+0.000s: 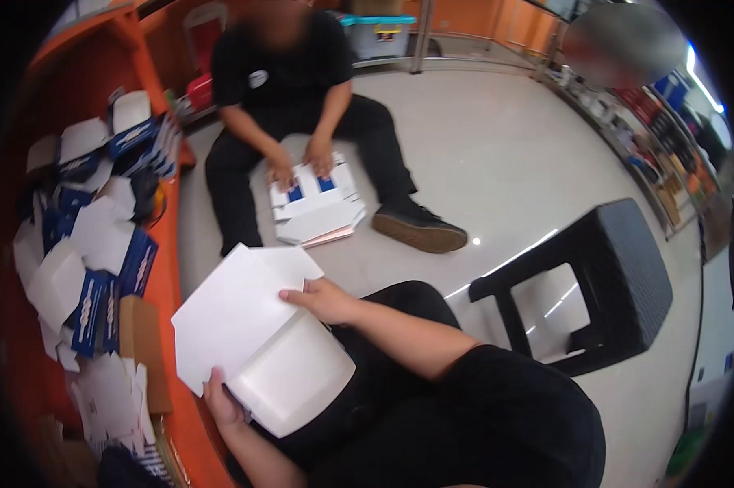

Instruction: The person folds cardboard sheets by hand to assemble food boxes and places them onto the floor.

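Observation:
An open white cardboard box (245,313) lies over my lap, its wide lid flap spread toward the upper left and its tray part near my knees. My left hand (225,398) grips the box's lower left edge, thumb on the white face. At the upper right edge my right hand (322,301) holds the cardboard, thumb on top and the other fingers partly hidden behind it. The inside of the box shows nothing in it.
Across from me a seated person in black rests both hands on flat white-and-blue cardboard (318,215) on the floor. Folded blue-and-white boxes (99,236) pile up on the orange shelf (168,325) at left. A black stool (627,285) lies tipped at right.

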Tool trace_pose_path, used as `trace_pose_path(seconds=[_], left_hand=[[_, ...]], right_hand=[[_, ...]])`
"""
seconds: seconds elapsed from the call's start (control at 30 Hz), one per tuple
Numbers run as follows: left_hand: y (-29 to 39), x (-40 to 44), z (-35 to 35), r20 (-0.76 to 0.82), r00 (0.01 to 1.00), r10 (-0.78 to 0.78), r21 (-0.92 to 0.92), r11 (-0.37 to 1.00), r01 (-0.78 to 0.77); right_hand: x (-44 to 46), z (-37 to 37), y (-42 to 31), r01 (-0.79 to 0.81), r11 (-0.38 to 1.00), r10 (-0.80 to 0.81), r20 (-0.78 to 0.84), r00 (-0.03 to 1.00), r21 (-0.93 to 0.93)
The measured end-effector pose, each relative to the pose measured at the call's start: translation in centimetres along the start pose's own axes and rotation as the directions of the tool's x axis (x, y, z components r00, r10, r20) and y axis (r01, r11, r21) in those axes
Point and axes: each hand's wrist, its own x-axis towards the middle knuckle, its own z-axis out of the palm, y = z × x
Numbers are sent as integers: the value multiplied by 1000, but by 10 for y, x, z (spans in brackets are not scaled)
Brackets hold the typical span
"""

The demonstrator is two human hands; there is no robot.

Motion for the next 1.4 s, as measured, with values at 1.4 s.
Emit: trace_pose_path(seconds=[1.4], left_hand=[[-14,-69,29,-77,979,190,395,907,-145]], right_hand=[[-88,-27,19,-189,772,-201,515,833,607]])
